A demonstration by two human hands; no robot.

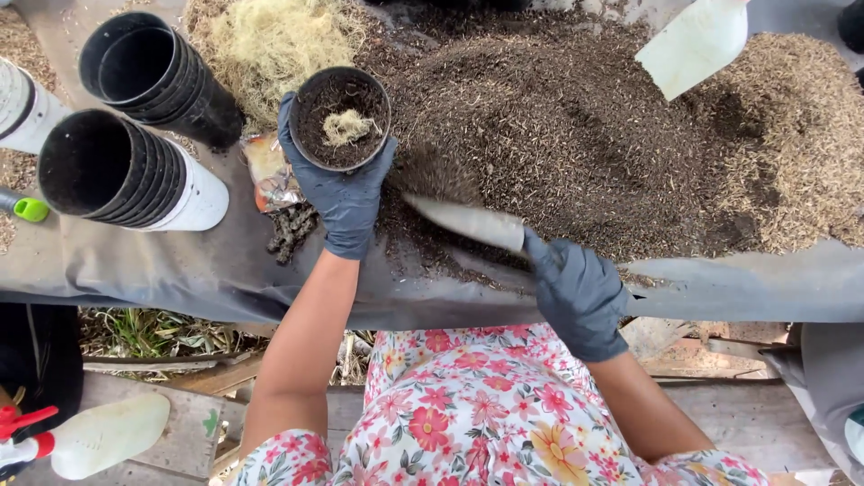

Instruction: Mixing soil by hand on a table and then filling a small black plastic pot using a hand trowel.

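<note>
Head view shows the filling step: the left hand (345,193) wraps its fingers around a soil-filled black pot (340,118) beside the soil heap (558,135), while the right hand (579,292), clenched on a trowel (468,220), needs to dig in and lift.

Your left hand (344,193) wears a dark blue-grey glove that ends at the wrist. Your right hand (580,292) wears a matching glove of the same colour, creased over the knuckles and slightly loose at the cuff. Both forearms are bare from the gloves up. You wear a white garment (477,414) printed with red, pink and yellow flowers and small green leaves, with short sleeves.
</note>
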